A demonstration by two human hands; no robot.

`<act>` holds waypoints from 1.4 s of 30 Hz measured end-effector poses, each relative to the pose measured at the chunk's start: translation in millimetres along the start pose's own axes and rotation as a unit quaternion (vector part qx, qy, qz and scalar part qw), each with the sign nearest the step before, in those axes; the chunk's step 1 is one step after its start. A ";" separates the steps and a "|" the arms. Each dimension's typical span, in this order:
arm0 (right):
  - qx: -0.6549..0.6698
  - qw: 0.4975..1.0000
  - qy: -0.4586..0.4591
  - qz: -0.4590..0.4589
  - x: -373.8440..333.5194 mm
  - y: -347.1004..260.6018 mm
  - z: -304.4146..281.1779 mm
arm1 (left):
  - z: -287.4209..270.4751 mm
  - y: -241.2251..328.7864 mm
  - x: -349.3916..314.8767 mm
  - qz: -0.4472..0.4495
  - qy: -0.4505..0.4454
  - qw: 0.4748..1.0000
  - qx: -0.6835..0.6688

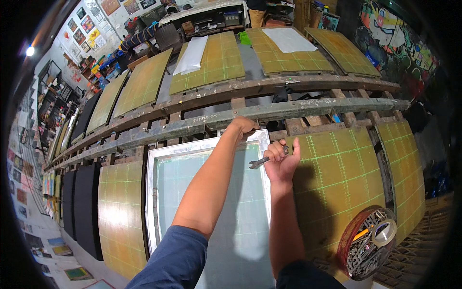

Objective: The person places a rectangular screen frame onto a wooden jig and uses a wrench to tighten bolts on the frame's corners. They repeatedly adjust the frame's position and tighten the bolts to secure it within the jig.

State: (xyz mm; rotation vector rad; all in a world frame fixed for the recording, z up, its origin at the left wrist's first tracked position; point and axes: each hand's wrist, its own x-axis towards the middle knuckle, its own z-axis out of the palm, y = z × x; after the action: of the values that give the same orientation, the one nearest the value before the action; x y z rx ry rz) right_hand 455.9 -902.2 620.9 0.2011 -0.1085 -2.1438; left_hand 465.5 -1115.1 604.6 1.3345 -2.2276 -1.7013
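Observation:
A silkscreen frame with a pale metal rim and bluish mesh lies in front of me, its far edge by a long scuffed metal rail. My left hand reaches across the mesh to the frame's far right corner, beside the rail. Its fingers are curled around something small there that they mostly hide. Just right of that corner, my right hand is closed around a dark metal wrench, whose jaw end points left over the frame's right side. The thumb sticks up.
Yellow-green boards with bright grid lines flank the frame and continue beyond the rails. At the lower right, a round red tin holds many metal parts, a tape roll and an orange-handled tool. White sheets lie on far boards.

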 end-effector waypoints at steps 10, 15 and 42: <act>-0.064 0.994 0.051 -0.072 -9.1 7.2 17.9 | -7.7 7.0 -46.3 0.046 0.175 0.984 0.006; -0.107 0.968 0.056 -0.218 -0.3 -43.3 13.8 | -72.0 -62.8 -129.0 0.311 0.368 0.873 -0.080; -0.969 0.217 -0.065 -0.097 91.9 -66.2 133.8 | -232.3 -189.7 -168.5 0.031 0.417 0.906 0.069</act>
State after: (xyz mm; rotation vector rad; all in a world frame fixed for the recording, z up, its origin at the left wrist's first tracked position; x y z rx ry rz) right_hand 327.1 -942.7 732.7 -1.4630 2.4214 -0.8432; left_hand 800.3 -1192.4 620.0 1.5821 -1.8364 -0.7063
